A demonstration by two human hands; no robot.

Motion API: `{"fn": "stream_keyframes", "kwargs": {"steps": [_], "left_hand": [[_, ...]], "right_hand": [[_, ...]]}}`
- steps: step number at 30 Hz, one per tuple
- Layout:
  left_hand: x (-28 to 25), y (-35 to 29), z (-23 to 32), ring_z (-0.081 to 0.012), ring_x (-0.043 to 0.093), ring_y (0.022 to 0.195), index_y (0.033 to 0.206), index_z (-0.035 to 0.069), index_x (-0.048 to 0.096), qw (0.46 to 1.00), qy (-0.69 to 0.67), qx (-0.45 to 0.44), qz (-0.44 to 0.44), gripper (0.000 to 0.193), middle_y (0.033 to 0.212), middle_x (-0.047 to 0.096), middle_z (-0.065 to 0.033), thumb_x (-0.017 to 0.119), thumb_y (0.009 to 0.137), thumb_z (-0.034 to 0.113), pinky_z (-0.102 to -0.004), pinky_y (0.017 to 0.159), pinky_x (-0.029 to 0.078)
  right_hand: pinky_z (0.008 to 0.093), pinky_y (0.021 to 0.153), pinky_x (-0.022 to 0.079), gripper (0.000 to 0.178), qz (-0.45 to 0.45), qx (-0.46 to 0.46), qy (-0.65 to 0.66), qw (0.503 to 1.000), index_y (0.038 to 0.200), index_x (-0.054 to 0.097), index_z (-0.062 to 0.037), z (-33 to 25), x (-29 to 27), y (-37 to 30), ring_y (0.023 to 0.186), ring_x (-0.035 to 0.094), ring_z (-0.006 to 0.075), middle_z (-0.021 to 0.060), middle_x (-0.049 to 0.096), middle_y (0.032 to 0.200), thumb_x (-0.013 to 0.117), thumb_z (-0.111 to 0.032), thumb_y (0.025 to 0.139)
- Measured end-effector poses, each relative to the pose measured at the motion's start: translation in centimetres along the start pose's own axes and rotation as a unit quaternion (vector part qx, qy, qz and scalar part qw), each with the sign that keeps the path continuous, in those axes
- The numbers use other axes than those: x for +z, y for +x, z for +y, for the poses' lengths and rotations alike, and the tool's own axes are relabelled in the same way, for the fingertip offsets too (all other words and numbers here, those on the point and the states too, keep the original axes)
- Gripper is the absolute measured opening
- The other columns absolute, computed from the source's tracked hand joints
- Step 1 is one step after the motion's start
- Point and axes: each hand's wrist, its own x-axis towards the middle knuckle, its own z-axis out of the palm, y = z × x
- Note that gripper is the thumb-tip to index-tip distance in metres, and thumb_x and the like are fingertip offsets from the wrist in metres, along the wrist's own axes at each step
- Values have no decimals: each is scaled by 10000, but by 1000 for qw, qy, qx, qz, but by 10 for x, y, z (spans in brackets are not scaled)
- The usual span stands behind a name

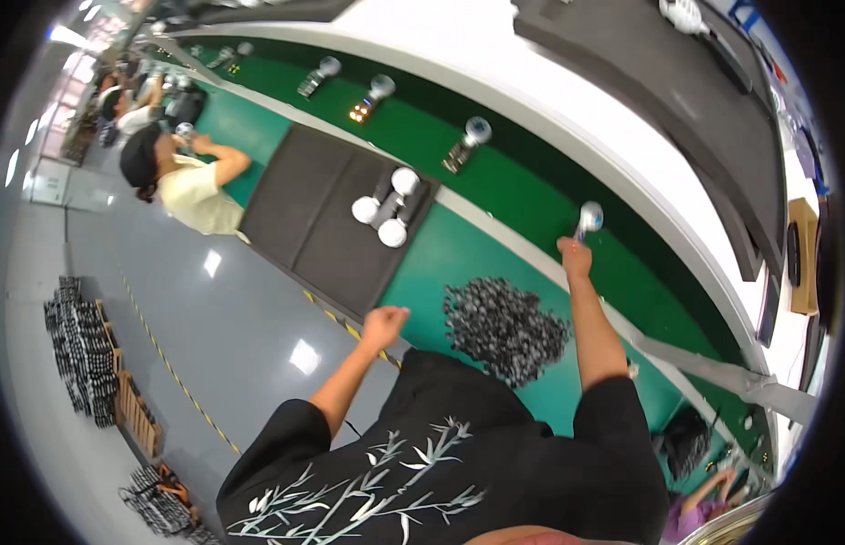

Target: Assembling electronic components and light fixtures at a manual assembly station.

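My right hand (575, 258) reaches out over the green conveyor belt. It is closed around the lower end of a small device with a round, white-and-bluish head (591, 216). Closed and drawn in near my body, my left hand (384, 327) hovers by the front edge of the green worktop (432, 277); whether it holds anything is hidden. Between my hands lies a heap of small black parts (504, 329). Three devices with round white heads (392, 232) and dark handles rest on a dark grey mat (318, 213) to the left.
Along the belt (522, 173) stand several similar round-headed devices (477, 131). A co-worker in a pale yellow top (200, 195) works at the left, and a sleeve in purple (695, 518) shows at lower right. Beyond the belt is a white shelf (495, 54) with grey foam.
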Motion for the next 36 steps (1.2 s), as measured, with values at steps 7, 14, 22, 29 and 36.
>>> {"fn": "stream_keyframes", "kwargs": {"steps": [7,14,22,29,36], "left_hand": [[62,-9,74,-246,643,750,1024,14,642,896,-363,-160,-201,588,881,665,-116,499,913,573,-344,633,545],[53,-43,80,-260,661,636,1012,29,626,718,-418,-175,-528,671,834,676,-136,458,879,664,-326,515,552],[102,-80,84,-222,640,598,975,54,639,750,-178,-111,-628,484,811,672,-119,540,891,520,-322,471,516],[114,-103,95,-223,634,608,978,83,640,778,-166,-44,-604,335,800,669,-96,609,852,392,-338,477,501],[113,-118,103,-284,683,681,990,34,581,760,-440,25,-477,265,838,654,-143,626,861,261,-334,418,529]], "right_hand": [[307,628,469,133,-182,-76,141,970,801,701,-36,-89,-63,-212,619,572,219,63,641,714,686,-126,705],[359,864,455,223,-108,-419,-29,901,875,716,-87,-108,-103,-338,1008,505,332,147,520,1271,711,-34,658],[397,931,445,140,-111,-492,-112,856,813,690,-60,-78,-148,-344,1113,505,372,153,500,1308,701,-32,676],[430,998,420,131,-80,-498,-129,854,796,683,-76,-64,-168,-333,1217,469,405,182,473,1365,716,-34,676],[267,683,485,98,43,-304,163,938,869,705,-11,-103,-200,-335,757,588,181,103,633,1032,688,1,774]]}}
